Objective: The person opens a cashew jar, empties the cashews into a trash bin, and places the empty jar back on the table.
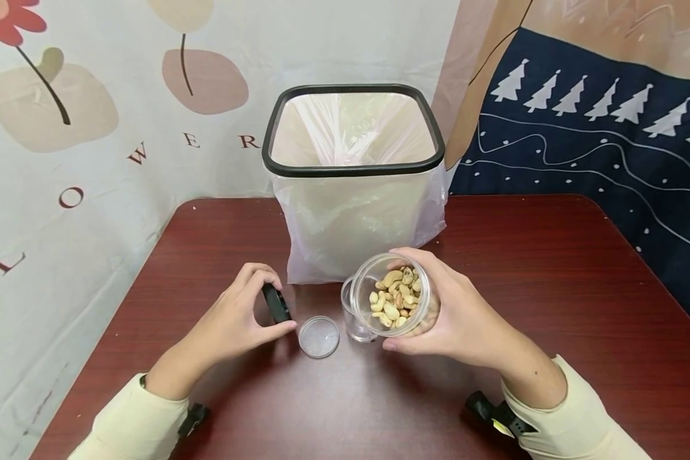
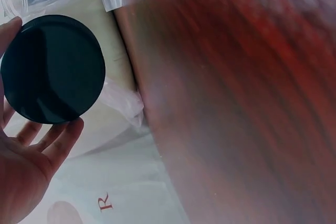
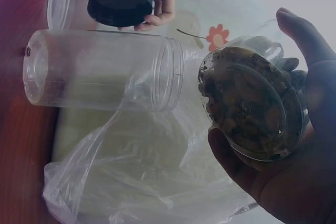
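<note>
My left hand [image 1: 230,319] pinches a black round screw lid [image 1: 276,303] by its edge, thumb below and fingers above. My right hand [image 1: 460,313] grips a clear plastic jar [image 1: 365,279] from the side. That jar is tilted, its uncovered mouth facing the head camera, and cashew nuts [image 1: 397,297] lie inside. A second clear jar [image 3: 100,69], without a lid, stands upright on the table, partly hidden behind the tilted one in the head view. To its left lies a clear round lid [image 1: 319,337], between the two hands.
A bin [image 1: 353,204] with a black rim and a pale plastic liner stands at the back middle of the dark red wooden table [image 1: 529,255], just behind the jars. Printed cloth [image 1: 121,191] hangs behind the table.
</note>
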`<state>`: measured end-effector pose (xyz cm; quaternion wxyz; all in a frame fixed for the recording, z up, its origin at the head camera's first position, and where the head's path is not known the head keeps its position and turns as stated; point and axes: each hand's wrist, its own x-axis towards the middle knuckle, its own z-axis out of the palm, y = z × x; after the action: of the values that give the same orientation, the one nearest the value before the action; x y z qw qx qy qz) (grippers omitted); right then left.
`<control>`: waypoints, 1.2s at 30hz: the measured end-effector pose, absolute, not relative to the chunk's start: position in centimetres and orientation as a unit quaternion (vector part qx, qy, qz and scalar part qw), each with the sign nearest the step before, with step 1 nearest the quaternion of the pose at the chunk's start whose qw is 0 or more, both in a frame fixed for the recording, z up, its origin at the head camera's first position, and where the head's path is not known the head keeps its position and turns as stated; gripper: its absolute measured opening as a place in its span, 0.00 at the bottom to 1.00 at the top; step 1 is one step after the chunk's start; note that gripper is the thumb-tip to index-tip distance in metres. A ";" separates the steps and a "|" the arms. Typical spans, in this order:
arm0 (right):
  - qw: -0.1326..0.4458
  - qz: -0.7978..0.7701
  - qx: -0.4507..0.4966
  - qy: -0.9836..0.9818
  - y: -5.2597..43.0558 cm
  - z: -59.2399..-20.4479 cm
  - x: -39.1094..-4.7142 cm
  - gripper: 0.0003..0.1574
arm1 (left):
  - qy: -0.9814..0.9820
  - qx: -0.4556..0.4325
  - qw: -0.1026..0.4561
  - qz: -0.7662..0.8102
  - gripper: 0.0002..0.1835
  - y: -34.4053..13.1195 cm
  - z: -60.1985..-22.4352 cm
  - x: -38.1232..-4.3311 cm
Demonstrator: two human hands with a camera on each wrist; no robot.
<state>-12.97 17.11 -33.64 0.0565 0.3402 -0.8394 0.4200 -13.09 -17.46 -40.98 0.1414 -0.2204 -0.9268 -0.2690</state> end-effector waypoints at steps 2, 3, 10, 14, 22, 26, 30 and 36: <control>0.056 0.422 0.340 -0.838 17.1 -33.6 -13.0 0.66 | -0.928 -0.219 0.138 -0.267 0.32 -17.6 -41.0 -13.1; 0.055 0.424 0.340 -0.838 17.1 -33.7 -12.9 0.66 | -0.929 -0.218 0.135 -0.266 0.32 -17.6 -41.1 -13.0; 0.047 0.433 0.333 -0.836 17.1 -34.0 -12.7 0.66 | -0.936 -0.208 0.108 -0.261 0.31 -18.0 -41.3 -12.6; 0.052 0.429 0.336 -0.837 17.1 -34.0 -12.8 0.66 | -0.938 -0.209 0.106 -0.256 0.30 -18.1 -41.4 -12.7; 0.053 0.426 0.336 -0.838 17.2 -33.9 -12.9 0.66 | -0.942 -0.210 0.101 -0.242 0.28 -18.0 -41.3 -13.0; 0.056 0.425 0.336 -0.839 17.2 -33.8 -13.0 0.66 | -0.944 -0.205 0.101 -0.238 0.28 -18.0 -41.3 -13.1; 0.060 0.423 0.338 -0.839 17.2 -33.7 -13.0 0.66 | -0.946 -0.202 0.100 -0.234 0.28 -18.0 -41.4 -13.3; 0.062 0.424 0.337 -0.839 17.1 -33.5 -13.0 0.67 | -0.945 -0.208 0.102 -0.232 0.27 -18.0 -41.5 -13.5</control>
<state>-13.01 17.13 -33.50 0.0617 0.3366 -0.8386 0.4240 -13.53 -18.03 -41.47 0.1019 -0.2085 -0.9446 -0.2321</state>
